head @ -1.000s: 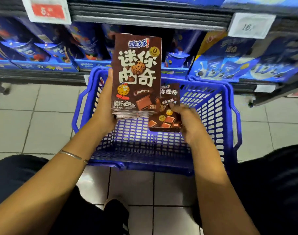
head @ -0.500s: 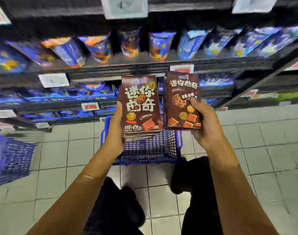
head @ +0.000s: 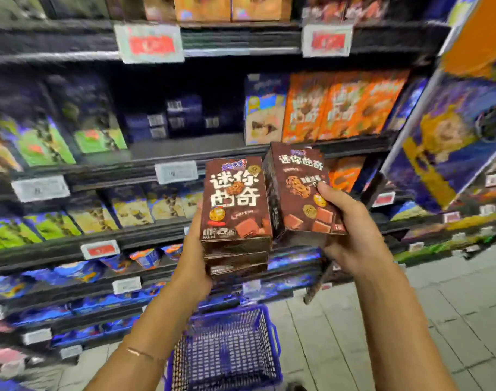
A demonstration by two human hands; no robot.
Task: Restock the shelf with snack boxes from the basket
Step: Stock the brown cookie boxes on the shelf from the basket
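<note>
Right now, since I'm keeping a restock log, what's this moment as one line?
left hand: holds stack of brown boxes | right hand: holds single brown box | basket: on floor below

You are in a shop, in a snack aisle of a supermarket or grocery store. Dark tiered shelving (head: pixel 114 170) fills the view, each level packed with rows of identical packaged goods: orange boxes (head: pixel 340 105), green-and-purple boxes (head: pixel 43 142), blue packs (head: pixel 80 270). Price tags are clipped along the shelf edges, some red (head: pixel 151 43), some white (head: pixel 176 172). A blue plastic shopping basket (head: pixel 230 309) sits on the pale tiled floor (head: pixel 340 320) below your arms. The stack of brown snack boxes (head: pixel 235 201) in your left hand (head: pixel 194 266) and the single box (head: pixel 300 193) in your right hand (head: pixel 351 235) carry printed retail packaging.
</note>
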